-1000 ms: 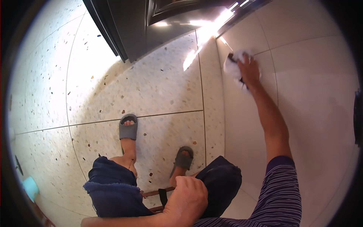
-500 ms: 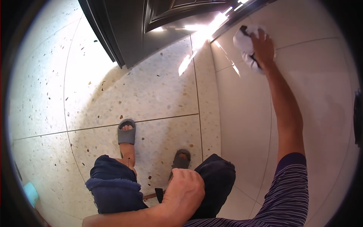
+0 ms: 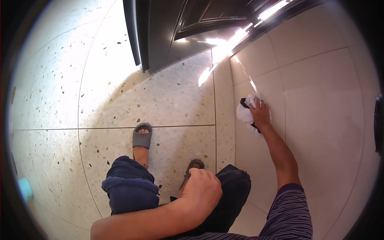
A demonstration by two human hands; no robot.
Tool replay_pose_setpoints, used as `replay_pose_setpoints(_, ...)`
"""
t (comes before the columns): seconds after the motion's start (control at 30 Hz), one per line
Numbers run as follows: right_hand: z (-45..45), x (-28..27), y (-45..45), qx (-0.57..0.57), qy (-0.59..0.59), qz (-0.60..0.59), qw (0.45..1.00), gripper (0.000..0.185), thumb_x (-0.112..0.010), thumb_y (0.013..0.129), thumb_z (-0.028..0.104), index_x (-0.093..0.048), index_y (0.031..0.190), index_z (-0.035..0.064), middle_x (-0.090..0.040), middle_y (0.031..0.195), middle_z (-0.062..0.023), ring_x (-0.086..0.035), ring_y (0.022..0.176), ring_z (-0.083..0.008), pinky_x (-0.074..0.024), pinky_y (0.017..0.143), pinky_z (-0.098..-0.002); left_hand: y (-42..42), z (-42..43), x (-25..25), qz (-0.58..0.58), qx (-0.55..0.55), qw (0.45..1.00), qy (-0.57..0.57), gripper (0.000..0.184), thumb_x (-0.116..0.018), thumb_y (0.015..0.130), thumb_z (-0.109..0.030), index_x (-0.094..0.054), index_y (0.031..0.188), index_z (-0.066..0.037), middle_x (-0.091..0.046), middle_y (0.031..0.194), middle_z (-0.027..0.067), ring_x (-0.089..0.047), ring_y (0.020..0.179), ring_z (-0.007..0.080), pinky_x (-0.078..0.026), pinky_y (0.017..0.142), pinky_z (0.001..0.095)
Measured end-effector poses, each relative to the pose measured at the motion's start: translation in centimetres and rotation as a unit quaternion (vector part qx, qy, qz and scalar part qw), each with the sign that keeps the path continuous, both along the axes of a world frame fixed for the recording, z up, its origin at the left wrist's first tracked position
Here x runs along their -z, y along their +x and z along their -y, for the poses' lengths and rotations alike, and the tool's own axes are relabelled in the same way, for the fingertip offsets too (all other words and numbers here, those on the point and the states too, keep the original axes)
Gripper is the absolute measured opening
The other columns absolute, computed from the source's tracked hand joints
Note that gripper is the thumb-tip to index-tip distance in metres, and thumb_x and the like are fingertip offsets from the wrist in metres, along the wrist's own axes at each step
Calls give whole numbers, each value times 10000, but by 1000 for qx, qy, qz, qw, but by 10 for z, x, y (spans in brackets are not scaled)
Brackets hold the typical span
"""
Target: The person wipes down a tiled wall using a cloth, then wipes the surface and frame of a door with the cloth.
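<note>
My right hand (image 3: 261, 113) presses a bunched white cloth (image 3: 245, 114) with dark patches against the pale tiled wall (image 3: 320, 120), its fingers spread over the cloth. The cloth lies near the wall's lower edge. My left hand (image 3: 203, 187) rests by my knee, its fingers curled in; whatever may be inside them is hidden.
A dark panelled door (image 3: 160, 36) stands at the top, with bright light along its edge. Speckled floor tiles (image 3: 120, 108) lie below. My feet in grey slippers (image 3: 142, 139) are on the floor. A light-blue object (image 3: 25, 190) is at the far left.
My right hand first moved up the wall with the cloth, then came back down closer to me. My left hand has stayed by my knee. The view has shifted slightly.
</note>
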State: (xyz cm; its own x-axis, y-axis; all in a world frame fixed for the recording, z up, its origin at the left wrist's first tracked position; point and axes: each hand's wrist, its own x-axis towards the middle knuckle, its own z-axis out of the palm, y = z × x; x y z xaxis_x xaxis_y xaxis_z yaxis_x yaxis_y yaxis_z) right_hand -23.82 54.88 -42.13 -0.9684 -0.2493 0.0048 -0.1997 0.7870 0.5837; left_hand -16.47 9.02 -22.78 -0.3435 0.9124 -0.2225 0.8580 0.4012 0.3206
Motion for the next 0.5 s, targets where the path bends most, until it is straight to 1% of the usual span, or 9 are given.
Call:
replay_pose_setpoints(0.07, -1, -21, 10, 6, -13, -4, 1000, 281, -636, 885, 181, -699, 1157, 149, -523, 1402, -160, -517, 1243, -415, -458, 976, -504, 5, 1, 2, -14, 1, 1000, 9, 164, -618, 824, -172, -680, 904, -43, -648, 816, 82, -625, 756, 214, -430, 645, 346)
replay_pose_setpoints(0.1, -1, -37, 9, 10, -8, -9, 1000, 281, -636, 885, 181, -699, 1157, 149, -523, 1402, -160, -517, 1243, -415, -458, 976, -504, 6, 0, 1, -1, -3, 1000, 6, 168, -619, 824, -172, -687, 908, -43, -660, 833, 91, -639, 774, 223, -438, 652, 346)
replay_pose_setpoints(0.17, -4, -79, -6, 18, 48, -39, 998, 351, -631, 885, 163, -655, 1236, 162, -478, 1443, -166, -522, 1232, -420, -456, 987, -504, 8, -5, 0, 8, -2, 1000, 11, 173, -619, 824, -173, -694, 912, -44, -673, 850, 99, -652, 792, 231, -446, 660, 346)
replay_pose_setpoints(0.23, -12, -121, -22, 22, 69, -61, 996, 387, -635, 883, 163, -634, 1270, 167, -464, 1455, -163, -524, 1227, -422, -456, 992, -504, 8, -9, 2, 76, -26, 997, 1, 191, -635, 817, -184, -707, 922, -42, -694, 874, 109, -683, 811, 259, -472, 664, 362)
replay_pose_setpoints(0.27, -13, -140, -26, 21, 81, -78, 993, 424, -638, 881, 163, -612, 1304, 173, -450, 1466, -160, -527, 1222, -425, -455, 996, -504, 10, -10, 5, 72, -22, 997, 5, 191, -635, 817, -184, -707, 922, -42, -694, 874, 109, -683, 811, 259, -472, 664, 362)
replay_pose_setpoints(0.33, -10, -186, -28, 20, 84, -116, 990, 436, -645, 874, 152, -614, 1308, 176, -455, 1464, -154, -526, 1224, -422, -456, 996, -501, 10, -9, 11, 69, -18, 997, 5, 214, -673, 780, -191, -713, 924, -38, -706, 897, 151, -713, 832, 279, -517, 692, 410)
replay_pose_setpoints(0.37, -8, -211, -25, 16, 83, -146, 986, 447, -652, 867, 142, -616, 1311, 179, -460, 1462, -148, -525, 1226, -418, -458, 996, -499, 7, -9, 9, 62, -16, 998, 11, 214, -673, 780, -191, -713, 924, -38, -706, 897, 151, -713, 832, 279, -517, 692, 410)
replay_pose_setpoints(0.43, 3, -252, -9, 32, 94, -166, 981, 472, -666, 850, 118, -617, 1314, 185, -475, 1455, -137, -533, 1220, -407, -462, 991, -493, 2, -10, 3, 132, -19, 991, -19, 216, -687, 801, -208, -707, 932, -38, -709, 895, 189, -729, 872, 304, -552, 753, 454)
replay_pose_setpoints(0.5, 8, -290, 14, 34, 113, -188, 975, 506, -682, 830, 104, -612, 1324, 190, -490, 1445, -133, -543, 1215, -391, -466, 981, -481, 2, -9, -3, 123, -22, 992, -10, 220, -687, 824, -225, -705, 940, -39, -710, 901, 197, -723, 901, 318, -553, 787, 461)
